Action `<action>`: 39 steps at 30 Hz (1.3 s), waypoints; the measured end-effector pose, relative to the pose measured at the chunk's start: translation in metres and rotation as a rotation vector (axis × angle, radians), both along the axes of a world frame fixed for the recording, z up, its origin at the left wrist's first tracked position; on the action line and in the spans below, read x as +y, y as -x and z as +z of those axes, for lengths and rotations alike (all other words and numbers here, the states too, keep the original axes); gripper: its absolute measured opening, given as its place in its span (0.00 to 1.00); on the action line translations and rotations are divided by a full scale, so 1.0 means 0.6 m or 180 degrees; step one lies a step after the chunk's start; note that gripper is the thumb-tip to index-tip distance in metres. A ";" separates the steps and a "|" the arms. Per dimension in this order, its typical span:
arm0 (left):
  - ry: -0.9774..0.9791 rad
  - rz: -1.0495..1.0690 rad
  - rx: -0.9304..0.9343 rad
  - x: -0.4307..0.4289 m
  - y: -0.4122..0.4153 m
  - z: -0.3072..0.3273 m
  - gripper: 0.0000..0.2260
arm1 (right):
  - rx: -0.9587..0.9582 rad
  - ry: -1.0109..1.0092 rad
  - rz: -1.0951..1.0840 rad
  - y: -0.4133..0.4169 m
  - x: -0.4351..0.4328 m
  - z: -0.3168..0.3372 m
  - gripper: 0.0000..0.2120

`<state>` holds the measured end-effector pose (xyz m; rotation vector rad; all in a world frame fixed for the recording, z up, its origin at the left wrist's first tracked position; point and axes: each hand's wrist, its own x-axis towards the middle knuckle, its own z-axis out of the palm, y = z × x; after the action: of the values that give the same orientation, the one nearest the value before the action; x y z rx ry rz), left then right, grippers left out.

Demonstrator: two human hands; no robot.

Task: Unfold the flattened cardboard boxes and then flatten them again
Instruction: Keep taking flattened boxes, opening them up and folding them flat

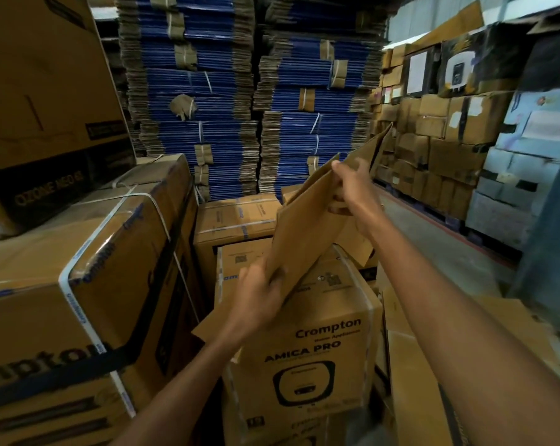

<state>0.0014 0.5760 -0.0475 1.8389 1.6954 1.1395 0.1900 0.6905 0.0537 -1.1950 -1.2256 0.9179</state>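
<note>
Head view: a brown cardboard box is held up in the air between both hands, above a sealed Crompton carton that stands right in front of the person. Its lower end hangs close over the carton's top; whether it touches I cannot tell.

The left hand is low and nearer the camera. Its fingers are curled round the box's lower edge, gripping it. The right hand is higher and farther out, closed over the upper edge, with a flap standing up just beyond it.

So the box's long axis runs on a slant, from the left hand at the lower left up and away to the right hand at the upper right, with the broad plain face turned toward the person. The panels look mostly pressed together. How far they have parted is hidden behind the near face.

My judgement is that the step in hand is opening the box out. This turns on the two hands sitting at opposite ends of the long axis, so pulling or pushing them against each other should spring the sides apart.

Around this are a strapped box on the left, tied stacks of blue flat cartons behind, and loose cardboard sheets at the lower right
</note>
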 end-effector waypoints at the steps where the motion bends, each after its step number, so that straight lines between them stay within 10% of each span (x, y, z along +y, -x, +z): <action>1: -0.0131 -0.0025 -0.0002 0.003 -0.015 0.018 0.14 | 0.0055 -0.0058 -0.0010 0.005 -0.014 -0.009 0.27; 5: -0.0607 -0.0013 -0.0071 0.019 -0.064 0.099 0.14 | -0.0016 -0.0174 0.0086 0.021 -0.103 -0.064 0.09; 9: -0.0579 0.0172 -0.0677 0.064 -0.084 0.174 0.11 | -0.0290 0.0523 0.1311 0.044 -0.197 -0.151 0.14; 14: -0.0427 0.0572 -0.2058 0.118 -0.074 0.213 0.14 | 0.1487 0.1663 0.2085 0.071 -0.223 -0.234 0.28; 20: -0.0432 0.0815 -0.3680 0.074 -0.073 0.155 0.15 | 0.3952 0.0909 0.0568 0.026 -0.203 -0.253 0.29; 39: -0.0086 0.1336 -0.4738 -0.035 -0.035 -0.026 0.23 | 0.2731 0.0461 -0.0630 -0.039 -0.190 -0.230 0.05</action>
<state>0.0225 0.5551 -0.0629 0.2061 1.0358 1.9100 0.2132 0.5766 -0.0844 -0.8502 -0.3523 1.2017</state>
